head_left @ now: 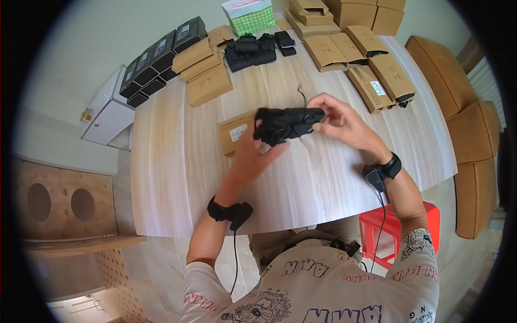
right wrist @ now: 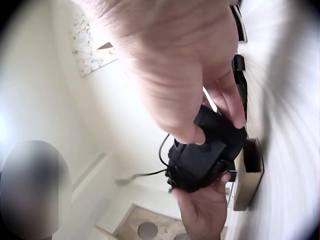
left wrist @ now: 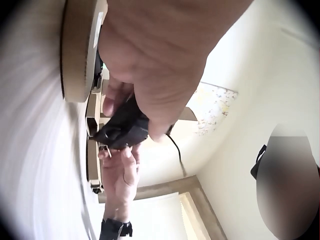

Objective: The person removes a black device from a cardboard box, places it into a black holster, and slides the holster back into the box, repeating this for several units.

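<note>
Above the table, a black device point(head_left: 291, 124) with a thin cable is held between both hands. The left hand point(head_left: 250, 159) grips its left end, thumb on the near side; the left wrist view shows the device point(left wrist: 125, 127) under that hand point(left wrist: 155, 60). At the other end, the right hand point(head_left: 350, 126) pinches it between thumb and fingers. In the right wrist view the right thumb lies on the black device point(right wrist: 200, 155), with the right hand point(right wrist: 175, 65) above it. A labelled cardboard box point(head_left: 229, 137) lies behind the left hand, partly covered.
Several black devices point(head_left: 250, 54) stand at the back of the table point(head_left: 172, 177). Cardboard boxes point(head_left: 210, 86) are beside them, with more boxes point(head_left: 390, 75) at the back right. Black boxes point(head_left: 156, 59) line the left edge. A green checked bag point(head_left: 253, 21) stands behind.
</note>
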The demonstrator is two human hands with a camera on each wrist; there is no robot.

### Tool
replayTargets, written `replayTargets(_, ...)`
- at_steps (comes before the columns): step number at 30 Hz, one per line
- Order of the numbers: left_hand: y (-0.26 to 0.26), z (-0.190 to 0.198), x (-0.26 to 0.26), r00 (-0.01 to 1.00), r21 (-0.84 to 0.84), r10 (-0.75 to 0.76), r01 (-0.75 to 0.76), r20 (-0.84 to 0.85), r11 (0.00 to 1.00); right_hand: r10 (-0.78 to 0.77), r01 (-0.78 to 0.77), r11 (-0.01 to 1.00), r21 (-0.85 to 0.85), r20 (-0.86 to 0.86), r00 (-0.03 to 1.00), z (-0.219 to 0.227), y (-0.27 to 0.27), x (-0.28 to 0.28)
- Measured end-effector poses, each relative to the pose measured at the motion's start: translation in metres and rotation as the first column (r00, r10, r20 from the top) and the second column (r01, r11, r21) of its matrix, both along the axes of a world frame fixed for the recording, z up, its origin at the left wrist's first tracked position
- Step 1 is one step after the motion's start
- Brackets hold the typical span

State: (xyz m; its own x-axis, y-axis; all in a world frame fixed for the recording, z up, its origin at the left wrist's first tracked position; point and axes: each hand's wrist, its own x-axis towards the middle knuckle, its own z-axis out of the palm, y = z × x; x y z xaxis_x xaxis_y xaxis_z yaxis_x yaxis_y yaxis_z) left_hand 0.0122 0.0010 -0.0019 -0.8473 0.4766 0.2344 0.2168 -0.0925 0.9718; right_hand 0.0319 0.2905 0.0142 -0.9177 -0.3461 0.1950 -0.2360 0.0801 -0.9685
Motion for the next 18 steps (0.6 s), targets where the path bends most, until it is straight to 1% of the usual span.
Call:
replayTargets(2,0.002,-0.001,-0.001,0.995,-0.252,0.091,-0.08,0.03,0.964,-0.007,0.017,0.992,0.124,-0.074,0.997,0.001,-0.007,0.003)
replayTargets(3,0.003,-0.001,-0.001,0.996,-0.255,0.087,-0.076,0.03,0.964,-0.042,0.052,0.99,0.132,-0.08,0.996,0.003,-0.01,0.005)
replayTargets(4,0.005,-0.002,-0.002,0.993,-0.19,0.107,-0.097,0.04,0.977,-0.046,0.057,0.99,0.13,-0.08,0.996,0.004,-0.013,0.006)
replayTargets(5,0.007,-0.004,-0.002,0.99,-0.123,0.128,-0.12,0.053,0.985,-0.119,0.15,0.982,0.116,-0.237,0.964,0.004,-0.015,0.006)
replayTargets(6,0.007,-0.005,-0.001,0.99,-0.124,0.127,-0.12,0.054,0.985,-0.186,0.237,0.967,0.089,-0.387,0.903,0.004,-0.019,0.007)
replayTargets(7,0.007,-0.007,0.0,0.991,-0.199,0.137,-0.132,0.011,0.971,-0.189,0.24,0.967,0.087,-0.386,0.903,0.005,-0.027,0.01)
replayTargets(8,0.008,-0.008,0.001,0.989,-0.272,0.142,-0.145,-0.033,0.951,-0.22,0.34,0.929,0.146,-0.521,0.825,0.005,-0.036,0.014)
replayTargets(9,0.008,-0.009,0.002,0.99,-0.275,0.136,-0.14,-0.031,0.951,-0.23,0.444,0.876,0.188,-0.645,0.728,0.005,-0.04,0.016)
replayTargets(10,0.009,-0.011,0.004,0.986,-0.314,0.127,-0.154,-0.104,0.937,-0.235,0.447,0.875,0.187,-0.643,0.729,0.002,-0.039,0.018)
replayTargets(11,0.01,-0.011,0.005,0.977,-0.349,0.116,-0.173,-0.178,0.921,-0.169,0.421,0.854,0.307,-0.601,0.781,-0.001,-0.037,0.018)
replayTargets(12,0.013,-0.011,0.005,0.977,-0.35,0.116,-0.173,-0.178,0.921,-0.106,0.384,0.822,0.421,-0.55,0.829,-0.005,-0.036,0.017)
replayTargets(13,0.015,-0.011,0.006,0.99,-0.205,0.099,-0.118,-0.102,0.972,-0.155,0.414,0.84,0.35,-0.578,0.801,-0.008,-0.039,0.015)
replayTargets(14,0.017,-0.01,0.006,0.997,-0.05,0.071,-0.072,-0.029,0.996,-0.153,0.412,0.842,0.349,-0.578,0.802,-0.008,-0.04,0.016)
replayTargets(15,0.017,-0.011,0.006,0.997,-0.05,0.074,-0.075,-0.029,0.996,-0.183,0.363,0.869,0.338,-0.461,0.868,-0.004,-0.041,0.017)
replayTargets(16,0.017,-0.012,0.006,0.999,0.028,0.026,-0.028,0.047,0.999,-0.205,0.315,0.894,0.32,-0.334,0.92,-0.002,-0.041,0.018)
replayTargets(17,0.017,-0.014,0.005,0.993,0.108,-0.028,0.015,0.118,0.994,-0.203,0.313,0.894,0.32,-0.334,0.92,-0.003,-0.04,0.016)
replayTargets(18,0.017,-0.015,0.004,0.993,0.108,-0.028,0.015,0.118,0.994,-0.161,0.231,0.937,0.261,-0.266,0.95,-0.004,-0.037,0.013)
